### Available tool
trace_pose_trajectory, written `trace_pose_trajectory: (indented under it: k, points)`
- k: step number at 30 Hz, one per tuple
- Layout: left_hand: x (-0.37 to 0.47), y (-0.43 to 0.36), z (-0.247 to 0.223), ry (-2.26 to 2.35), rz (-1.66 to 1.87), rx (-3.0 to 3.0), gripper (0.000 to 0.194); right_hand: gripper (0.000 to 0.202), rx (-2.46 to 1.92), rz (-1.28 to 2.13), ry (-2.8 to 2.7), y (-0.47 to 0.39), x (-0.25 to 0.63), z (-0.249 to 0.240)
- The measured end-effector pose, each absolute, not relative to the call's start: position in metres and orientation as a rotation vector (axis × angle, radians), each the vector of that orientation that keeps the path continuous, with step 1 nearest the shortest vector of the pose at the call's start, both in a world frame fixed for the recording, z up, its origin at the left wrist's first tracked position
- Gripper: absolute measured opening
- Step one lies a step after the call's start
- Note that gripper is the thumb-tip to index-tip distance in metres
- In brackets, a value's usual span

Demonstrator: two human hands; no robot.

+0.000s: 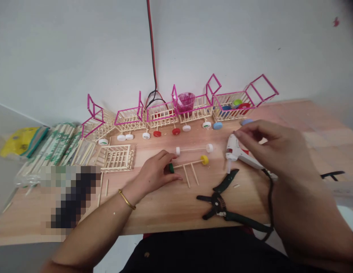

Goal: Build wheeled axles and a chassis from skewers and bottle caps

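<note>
My left hand (157, 172) has its thumb and fingers around the green cap (171, 168) at one end of a stick axle. A yellow cap (204, 159) is on the axle's other end, and two thin sticks (190, 174) extend from it toward me. Just behind lies another axle (193, 149) with white caps. My right hand (267, 148) is raised over the white glue gun (234, 151), thumb and index finger pinched together; whatever lies between them is too small to make out. The glue gun rests on the table, nozzle toward me.
Stick carts with pink rims (165, 117) line the wall, one beside a pink cup (186, 103). A wheelless stick basket (116, 158) and bundled sticks (58, 144) lie left. Green-handled cutters (218, 204) are near the front edge (176, 230). A black cable (270, 201) hangs over it.
</note>
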State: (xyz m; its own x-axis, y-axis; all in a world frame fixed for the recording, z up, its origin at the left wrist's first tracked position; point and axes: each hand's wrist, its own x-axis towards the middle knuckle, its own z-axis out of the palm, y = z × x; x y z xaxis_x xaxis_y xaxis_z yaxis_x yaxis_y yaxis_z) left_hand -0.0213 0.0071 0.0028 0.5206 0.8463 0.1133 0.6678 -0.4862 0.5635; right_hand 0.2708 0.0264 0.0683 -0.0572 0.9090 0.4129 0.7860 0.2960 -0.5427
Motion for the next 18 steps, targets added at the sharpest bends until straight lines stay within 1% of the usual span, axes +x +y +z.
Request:
trace_pose_trajectory:
  k: [2,5,7,9,12,14,18]
  points:
    - [-0.022,0.007,0.002,1.238,0.554,2.291,0.049,0.014,-1.585,0.094,-1.697,0.023,0.277,0.077]
    - [-0.021,0.008,0.003,1.245,0.599,2.267,0.039,0.021,-1.651,0.054,-1.658,0.017,0.284,0.083]
    - [-0.021,0.008,0.004,1.262,0.672,2.278,0.03,0.025,-1.689,0.12,-1.795,0.013,0.29,0.081]
    - [-0.02,0.008,0.005,1.284,0.799,2.308,0.021,0.036,-1.743,0.222,-1.972,0.012,0.298,0.071]
    - [-0.02,0.006,0.008,1.304,0.995,2.338,0.014,0.05,-1.903,0.129,-2.223,0.016,0.31,0.046]
    - [-0.02,0.004,0.009,1.294,1.067,2.353,0.012,0.05,-2.006,0.092,-2.327,0.02,0.314,0.029]
    - [-0.019,0.002,0.007,1.251,1.031,2.391,0.009,0.031,-2.071,0.267,-2.429,0.028,0.312,0.013]
